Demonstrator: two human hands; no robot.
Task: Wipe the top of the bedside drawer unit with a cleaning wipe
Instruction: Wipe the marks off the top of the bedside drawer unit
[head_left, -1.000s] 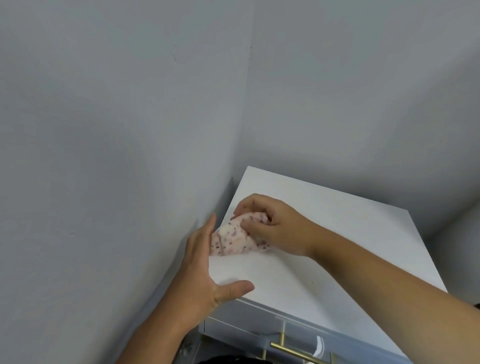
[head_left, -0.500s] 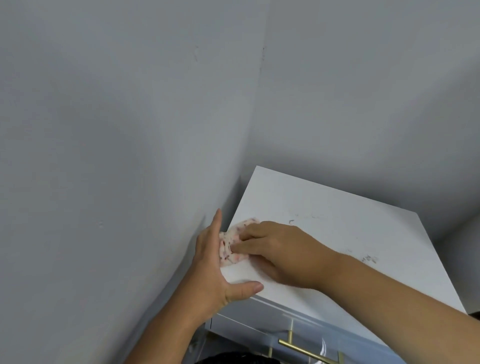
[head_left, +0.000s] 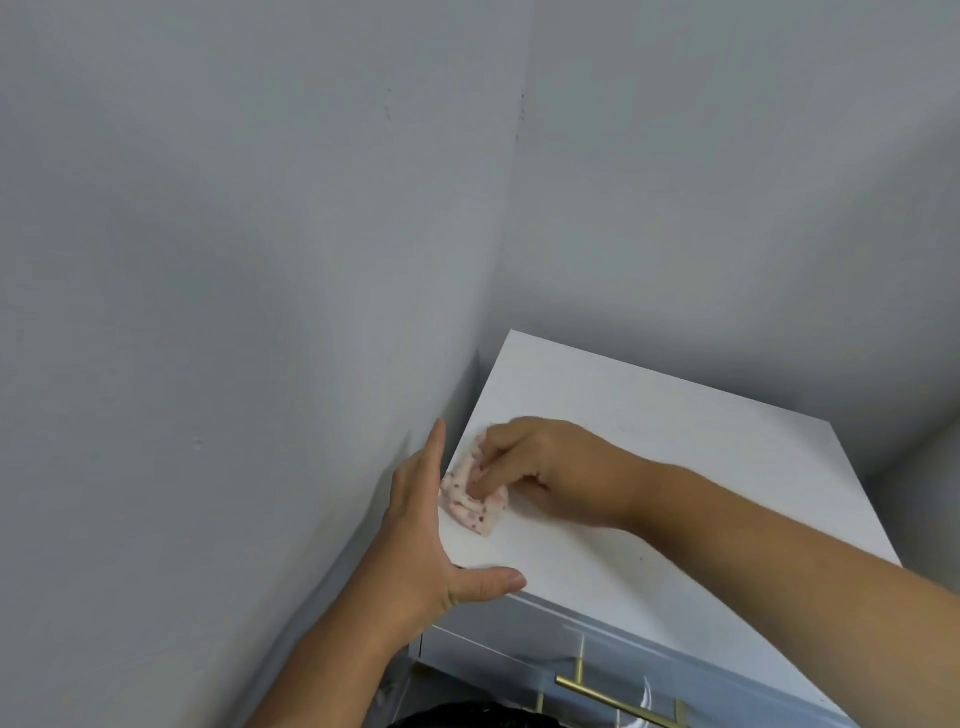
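Two hands on the drawer unit (head_left: 675, 431) — right hand (head_left: 545, 467) pinching the wipe (head_left: 470, 501), left hand (head_left: 421, 530) flat, fingers spread, holding nothing.

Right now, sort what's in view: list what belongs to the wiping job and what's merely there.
Part of the job:
- cleaning wipe, under the right hand
- drawer unit top
- left hand, against the unit's left edge

Merely there:
- brass drawer handle
- grey walls

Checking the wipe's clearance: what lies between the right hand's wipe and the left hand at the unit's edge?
Nothing. In the head view the cleaning wipe under the right hand reaches the left hand, which rests along the drawer unit top's left edge.
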